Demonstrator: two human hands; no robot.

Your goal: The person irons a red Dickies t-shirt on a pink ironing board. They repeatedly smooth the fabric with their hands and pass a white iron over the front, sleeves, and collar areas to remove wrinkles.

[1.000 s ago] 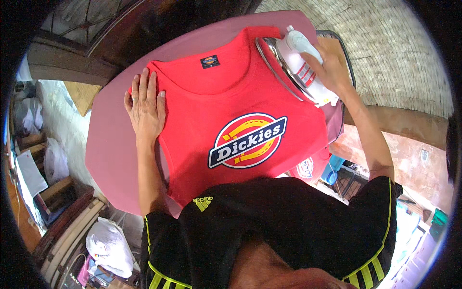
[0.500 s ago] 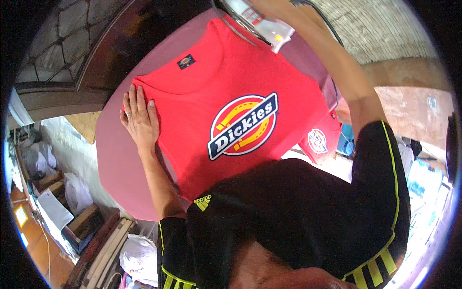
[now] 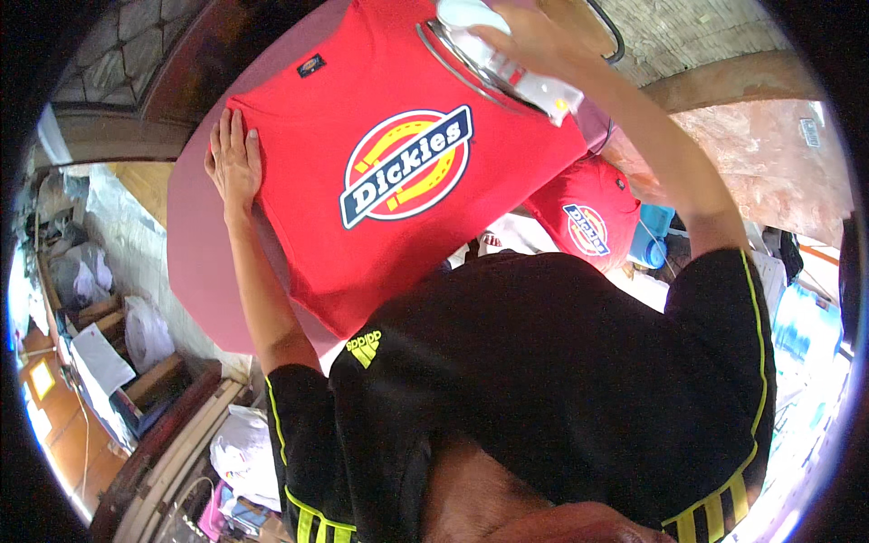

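Observation:
A red T-shirt (image 3: 299,167) with a large round logo print lies spread over a mauve ironing board (image 3: 199,271). My left hand (image 3: 237,167) rests flat on the shirt's left shoulder edge, fingers stretched out. At the far right of the shirt, my right hand (image 3: 536,43) is wrapped round the handle of a white iron (image 3: 552,93) with a metal soleplate. The iron sits over the cloth to the right of the print; its underside is hidden. The collar, with a dark label (image 3: 310,65), lies toward the upper left.
Another red garment (image 3: 593,195) with a similar print sits right of the board, near a blue container (image 3: 649,240). A dark cord (image 3: 615,36) curves behind my right hand. Plastic bags (image 3: 148,335) and wooden pieces (image 3: 186,434) stand low on the left. Big blue water bottles (image 3: 801,317) are at the right.
My right hand has slid the iron from near the collar toward the shirt's right side. The left hand stays at the shoulder edge. The whole view has shifted slightly.

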